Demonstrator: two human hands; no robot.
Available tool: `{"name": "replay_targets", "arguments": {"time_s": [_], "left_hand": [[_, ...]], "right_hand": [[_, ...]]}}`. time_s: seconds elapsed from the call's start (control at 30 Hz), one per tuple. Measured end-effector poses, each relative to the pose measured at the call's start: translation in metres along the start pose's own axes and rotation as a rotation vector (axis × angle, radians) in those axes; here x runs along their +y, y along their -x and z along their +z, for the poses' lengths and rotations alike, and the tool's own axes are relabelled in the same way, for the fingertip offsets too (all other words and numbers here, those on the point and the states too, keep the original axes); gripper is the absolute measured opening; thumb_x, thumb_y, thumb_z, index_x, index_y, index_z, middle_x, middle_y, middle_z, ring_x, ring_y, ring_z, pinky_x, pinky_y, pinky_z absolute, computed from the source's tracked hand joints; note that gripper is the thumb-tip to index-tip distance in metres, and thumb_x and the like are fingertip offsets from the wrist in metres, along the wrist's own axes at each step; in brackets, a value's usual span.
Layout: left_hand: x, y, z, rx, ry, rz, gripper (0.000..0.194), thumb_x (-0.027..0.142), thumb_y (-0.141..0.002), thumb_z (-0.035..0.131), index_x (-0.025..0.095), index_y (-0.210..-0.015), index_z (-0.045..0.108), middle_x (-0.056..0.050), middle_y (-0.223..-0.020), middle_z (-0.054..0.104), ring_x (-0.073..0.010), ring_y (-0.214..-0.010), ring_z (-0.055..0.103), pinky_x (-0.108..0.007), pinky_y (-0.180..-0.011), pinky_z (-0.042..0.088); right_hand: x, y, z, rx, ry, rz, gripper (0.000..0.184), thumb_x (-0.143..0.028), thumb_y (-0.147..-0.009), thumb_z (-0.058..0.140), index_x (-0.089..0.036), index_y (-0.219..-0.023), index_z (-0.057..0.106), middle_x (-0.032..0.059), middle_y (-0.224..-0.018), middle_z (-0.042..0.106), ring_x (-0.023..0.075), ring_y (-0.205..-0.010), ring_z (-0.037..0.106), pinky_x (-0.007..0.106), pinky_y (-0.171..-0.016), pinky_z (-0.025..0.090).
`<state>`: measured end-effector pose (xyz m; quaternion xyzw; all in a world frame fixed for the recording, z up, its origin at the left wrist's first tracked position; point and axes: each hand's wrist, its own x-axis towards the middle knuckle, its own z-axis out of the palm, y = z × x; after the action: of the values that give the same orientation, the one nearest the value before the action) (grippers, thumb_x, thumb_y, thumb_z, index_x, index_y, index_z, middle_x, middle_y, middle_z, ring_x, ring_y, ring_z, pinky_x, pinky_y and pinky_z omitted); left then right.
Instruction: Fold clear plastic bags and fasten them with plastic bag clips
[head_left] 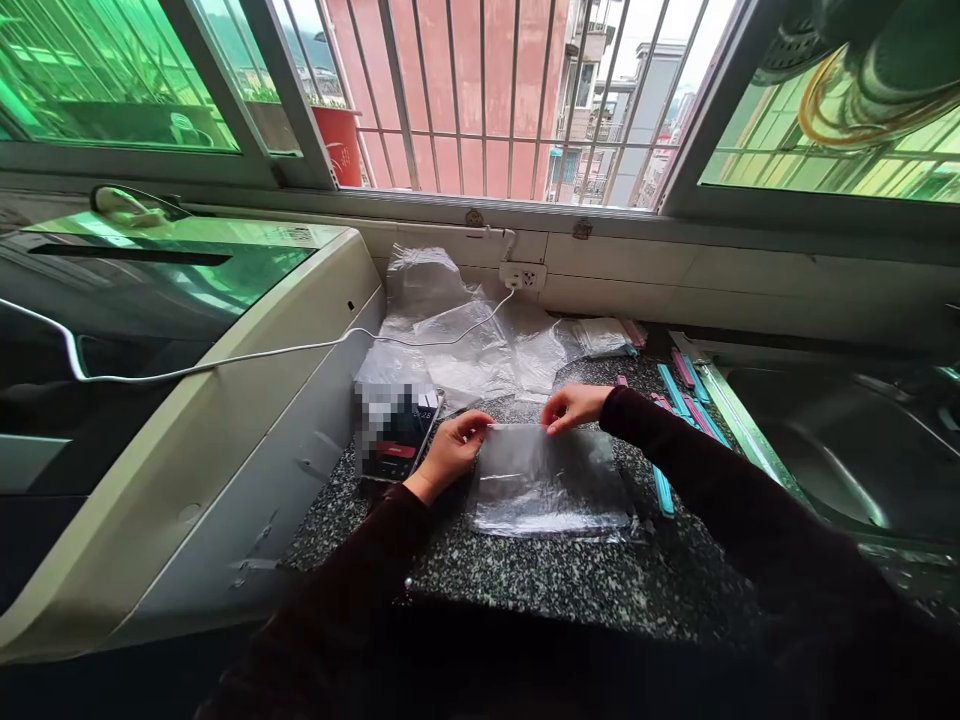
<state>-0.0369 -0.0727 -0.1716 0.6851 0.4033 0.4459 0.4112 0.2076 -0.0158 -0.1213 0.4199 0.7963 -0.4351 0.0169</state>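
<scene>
Beyond dark fabric sleeves, clear flat plastic bag was pinched by left hand and right hand; steady straightening seemed needed.

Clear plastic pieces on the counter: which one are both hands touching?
The flat clear piece nearest the camera, left hand and right hand at its far edge; the other pieces lie farther back toward the wall.

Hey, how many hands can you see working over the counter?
2: the left hand at the clear plastic bag's far left corner, the right hand at its far edge. Both show plainly.
</scene>
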Motion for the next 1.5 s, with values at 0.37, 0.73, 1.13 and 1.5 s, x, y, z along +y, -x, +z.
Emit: {"name": "replay_targets", "arguments": {"time_s": [0.37, 0.73, 1.13, 1.5], "left_hand": [[0.002, -0.005, 0.001, -0.11, 0.42, -0.415, 0.049, 0.056, -0.065, 0.058, 0.013, -0.089, 0.059, -0.004, -0.072, 0.063, -0.0113, -0.055, 0.053, -0.021, -0.048, 0.037], [0.014, -0.02, 0.0, -0.301, -0.012, -0.241, 0.021, 0.035, -0.063, 0.06, 0.015, -0.061, 0.057, 0.003, -0.052, 0.051, -0.0098, -0.052, 0.045, -0.022, -0.052, 0.034], [0.044, -0.046, 0.011, -0.259, 0.183, -0.248, 0.036, 0.037, -0.071, 0.061, 0.013, -0.097, 0.056, -0.003, -0.072, 0.061, -0.0103, -0.058, 0.054, -0.024, -0.058, 0.043], [0.013, -0.013, 0.038, -0.287, 0.003, -0.29, 0.014, 0.024, -0.063, 0.064, 0.012, -0.07, 0.062, 0.001, -0.06, 0.059, -0.0109, -0.059, 0.052, -0.024, -0.061, 0.042]], "right_hand": [[0.001, 0.034, 0.021, 0.241, -0.169, -0.007, 0.032, -0.047, -0.062, 0.06, -0.016, -0.062, 0.05, -0.0043, -0.058, 0.045, 0.0089, -0.056, 0.04, 0.024, -0.056, 0.032], [0.013, 0.064, 0.042, 0.255, -0.196, 0.053, 0.039, -0.049, -0.06, 0.066, -0.013, -0.075, 0.061, -0.0014, -0.064, 0.054, 0.0107, -0.06, 0.046, 0.025, -0.058, 0.036], [0.023, 0.067, 0.058, 0.439, -0.378, 0.033, 0.042, -0.056, -0.057, 0.065, -0.015, -0.065, 0.057, -0.0037, -0.056, 0.048, 0.0093, -0.054, 0.042, 0.025, -0.054, 0.035], [0.047, 0.073, 0.076, 0.806, -0.391, -0.03, 0.041, -0.057, -0.062, 0.062, -0.017, -0.067, 0.058, 0.0012, -0.063, 0.056, 0.0132, -0.06, 0.048, 0.03, -0.06, 0.042]]}}
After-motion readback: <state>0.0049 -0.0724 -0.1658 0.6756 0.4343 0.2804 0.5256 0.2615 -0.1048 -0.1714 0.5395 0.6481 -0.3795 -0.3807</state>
